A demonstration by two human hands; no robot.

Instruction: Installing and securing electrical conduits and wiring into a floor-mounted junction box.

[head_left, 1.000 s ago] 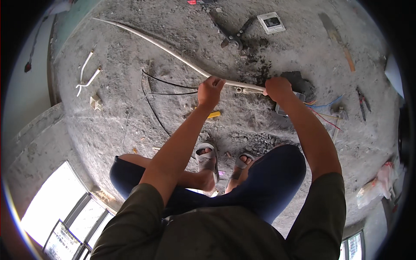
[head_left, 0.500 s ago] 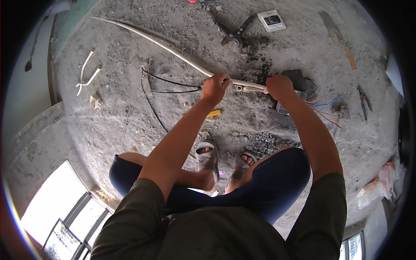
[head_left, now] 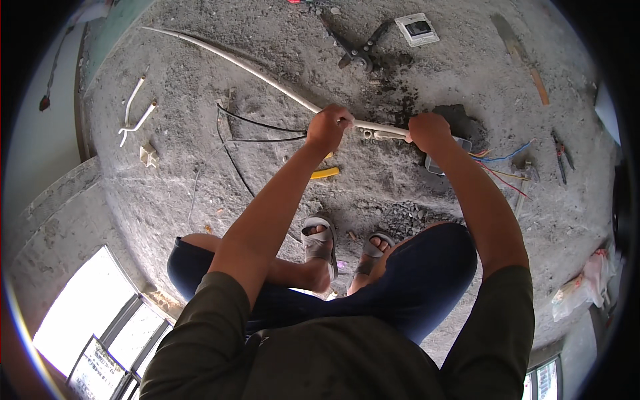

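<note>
A long white plastic pipe (head_left: 267, 79) slants from the far left to the middle of the rough floor. My left hand (head_left: 329, 129) is closed round it, and my right hand (head_left: 430, 134) grips its near end. Just below the stretch between my hands lies a short pale pipe piece (head_left: 389, 135). Beneath my right wrist sits a grey box (head_left: 437, 165), partly hidden, with coloured wires (head_left: 505, 159) beside it. Black cables (head_left: 263, 127) reach toward my left hand. A yellow-handled tool (head_left: 325, 173) shows partly behind my left forearm.
Large dark-handled cutters (head_left: 358, 57) and a white square plate (head_left: 418, 30) lie at the far side. A trowel-like tool (head_left: 517, 53) and pliers (head_left: 562, 159) are at the right. Bent pipe pieces (head_left: 137, 110) and a white fitting (head_left: 148, 156) rest at the left.
My left hand has slid slightly left along the pipe. More of the yellow handle shows beside my forearm. My right hand has stayed at the pipe's end.
</note>
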